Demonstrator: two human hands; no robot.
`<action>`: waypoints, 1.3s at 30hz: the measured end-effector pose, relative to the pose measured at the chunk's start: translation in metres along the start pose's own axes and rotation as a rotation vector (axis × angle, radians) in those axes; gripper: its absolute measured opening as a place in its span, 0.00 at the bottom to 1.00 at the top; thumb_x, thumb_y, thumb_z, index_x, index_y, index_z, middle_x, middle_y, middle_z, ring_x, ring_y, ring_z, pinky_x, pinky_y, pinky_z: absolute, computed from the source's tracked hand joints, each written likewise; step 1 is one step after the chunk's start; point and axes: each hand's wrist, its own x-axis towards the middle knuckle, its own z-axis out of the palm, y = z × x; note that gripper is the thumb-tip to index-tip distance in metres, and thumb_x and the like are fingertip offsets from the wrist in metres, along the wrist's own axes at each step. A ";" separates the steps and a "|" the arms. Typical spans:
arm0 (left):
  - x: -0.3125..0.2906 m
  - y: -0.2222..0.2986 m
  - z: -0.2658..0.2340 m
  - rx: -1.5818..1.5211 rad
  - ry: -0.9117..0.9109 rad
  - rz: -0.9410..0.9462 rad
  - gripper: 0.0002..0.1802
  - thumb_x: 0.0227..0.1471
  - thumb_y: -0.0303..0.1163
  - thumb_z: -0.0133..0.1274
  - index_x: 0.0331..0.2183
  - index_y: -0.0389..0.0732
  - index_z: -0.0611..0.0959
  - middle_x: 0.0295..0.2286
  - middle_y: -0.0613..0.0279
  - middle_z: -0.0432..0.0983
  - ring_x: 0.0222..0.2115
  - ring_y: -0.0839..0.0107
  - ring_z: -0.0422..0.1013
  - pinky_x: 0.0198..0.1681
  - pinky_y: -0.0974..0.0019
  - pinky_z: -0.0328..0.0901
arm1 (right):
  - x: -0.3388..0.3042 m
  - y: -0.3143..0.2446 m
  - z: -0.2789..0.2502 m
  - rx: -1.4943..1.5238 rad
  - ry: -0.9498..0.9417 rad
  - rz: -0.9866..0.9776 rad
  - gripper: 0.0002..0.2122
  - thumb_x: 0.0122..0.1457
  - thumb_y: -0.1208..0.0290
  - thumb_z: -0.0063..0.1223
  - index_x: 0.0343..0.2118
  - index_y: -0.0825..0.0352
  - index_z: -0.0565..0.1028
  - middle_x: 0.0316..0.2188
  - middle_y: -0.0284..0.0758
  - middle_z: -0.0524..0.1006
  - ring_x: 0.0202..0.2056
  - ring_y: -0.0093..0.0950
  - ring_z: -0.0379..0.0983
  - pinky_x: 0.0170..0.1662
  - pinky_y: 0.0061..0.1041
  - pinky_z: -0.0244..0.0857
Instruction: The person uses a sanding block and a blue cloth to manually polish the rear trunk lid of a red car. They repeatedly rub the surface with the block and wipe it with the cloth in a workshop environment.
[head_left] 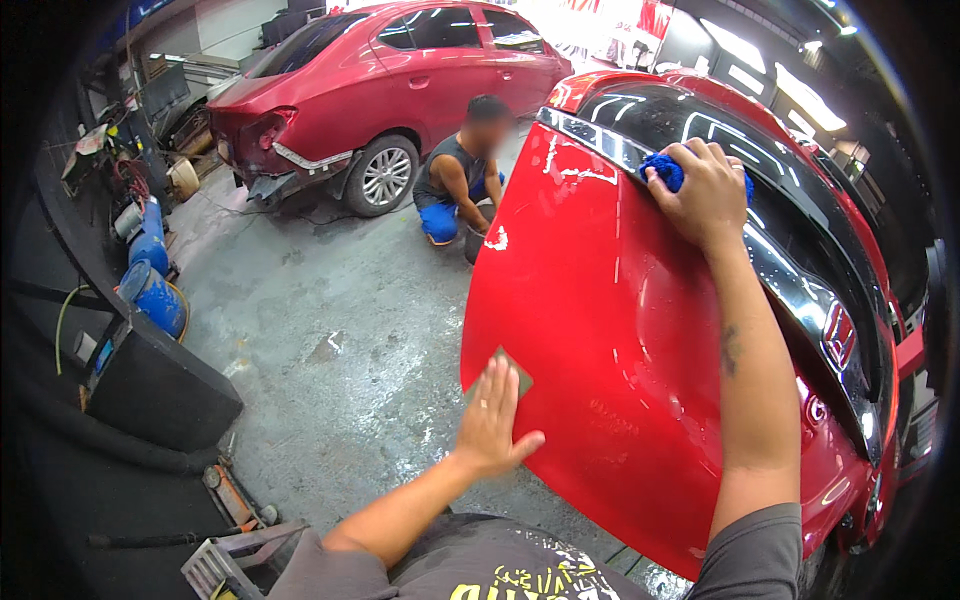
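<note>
A large red car door panel (580, 300) spreads out before me, glossy and wet-looking, with whitish smears near its far end. My left hand (488, 420) lies at the panel's near left edge, fingers straight and together, holding a small olive-grey sheet of sandpaper (523, 380) flat against the paint. Most of the sheet is hidden under the fingers. Farther off, my right hand (703, 190) is closed over a bunched blue cloth (662, 170), resting at the bright trim strip (590, 138) along the panel's upper edge. Dark window glass (790, 220) lies beyond it.
Beyond the panel's far end, another person (460, 180) crouches over a dark bucket (478, 240). A second red car (400, 75) stands behind. At left are blue containers (150, 290), a black cabinet (165, 390) and a floor jack (235, 495). The grey floor (310, 310) looks wet.
</note>
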 end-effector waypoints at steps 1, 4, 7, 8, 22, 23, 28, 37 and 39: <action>0.008 -0.011 -0.004 0.000 -0.009 0.014 0.61 0.71 0.66 0.50 0.79 0.25 0.48 0.78 0.25 0.41 0.80 0.31 0.40 0.82 0.37 0.41 | -0.002 0.005 -0.001 0.002 -0.002 -0.003 0.17 0.64 0.48 0.67 0.47 0.55 0.89 0.50 0.33 0.86 0.56 0.36 0.81 0.62 0.48 0.71; 0.107 -0.053 -0.032 0.086 -0.017 -0.019 0.58 0.71 0.60 0.53 0.79 0.27 0.50 0.78 0.28 0.45 0.80 0.34 0.42 0.82 0.40 0.43 | 0.001 0.000 -0.004 0.015 0.007 -0.006 0.17 0.64 0.49 0.67 0.47 0.56 0.89 0.49 0.33 0.86 0.55 0.36 0.81 0.61 0.46 0.71; 0.136 -0.060 -0.040 0.138 -0.023 -0.031 0.57 0.69 0.58 0.56 0.78 0.27 0.53 0.77 0.28 0.50 0.79 0.34 0.45 0.82 0.40 0.44 | 0.003 -0.004 -0.005 0.007 0.008 -0.023 0.17 0.63 0.50 0.68 0.46 0.56 0.89 0.48 0.32 0.85 0.54 0.36 0.81 0.61 0.46 0.71; 0.113 -0.051 -0.031 0.076 0.028 -0.002 0.57 0.69 0.58 0.57 0.77 0.26 0.55 0.77 0.28 0.51 0.79 0.34 0.46 0.82 0.40 0.45 | 0.001 -0.001 -0.007 -0.011 0.001 -0.025 0.17 0.63 0.50 0.68 0.46 0.56 0.89 0.48 0.32 0.85 0.54 0.36 0.81 0.61 0.46 0.71; 0.190 -0.078 -0.051 0.132 -0.055 0.057 0.60 0.66 0.64 0.58 0.76 0.24 0.59 0.76 0.27 0.52 0.78 0.37 0.51 0.81 0.41 0.47 | 0.005 -0.002 -0.002 0.015 0.024 -0.023 0.15 0.60 0.52 0.71 0.43 0.55 0.88 0.45 0.33 0.84 0.52 0.38 0.81 0.61 0.48 0.71; 0.163 -0.072 -0.056 0.098 -0.078 0.114 0.63 0.64 0.65 0.59 0.76 0.24 0.57 0.76 0.27 0.51 0.79 0.36 0.49 0.81 0.40 0.47 | 0.001 0.005 -0.001 0.003 0.046 -0.031 0.15 0.59 0.52 0.71 0.42 0.55 0.88 0.44 0.32 0.84 0.51 0.37 0.81 0.59 0.47 0.71; 0.154 -0.077 -0.061 0.094 -0.197 0.167 0.64 0.65 0.66 0.59 0.76 0.22 0.56 0.76 0.23 0.49 0.79 0.34 0.47 0.82 0.41 0.45 | -0.002 0.005 0.001 0.010 0.024 -0.011 0.15 0.59 0.53 0.72 0.42 0.57 0.88 0.44 0.32 0.84 0.51 0.37 0.80 0.59 0.45 0.69; 0.256 -0.071 -0.028 0.013 -0.053 0.090 0.64 0.67 0.66 0.58 0.77 0.23 0.52 0.78 0.25 0.44 0.80 0.34 0.44 0.82 0.41 0.42 | 0.003 0.002 -0.003 0.024 0.055 -0.027 0.12 0.57 0.56 0.73 0.40 0.56 0.88 0.43 0.30 0.84 0.49 0.37 0.81 0.57 0.44 0.69; 0.176 -0.037 -0.039 0.012 -0.226 0.113 0.68 0.64 0.68 0.59 0.77 0.24 0.51 0.78 0.26 0.45 0.80 0.32 0.43 0.82 0.38 0.42 | -0.004 0.008 0.000 0.023 0.054 -0.013 0.12 0.57 0.56 0.73 0.40 0.56 0.88 0.43 0.31 0.84 0.49 0.37 0.81 0.57 0.44 0.69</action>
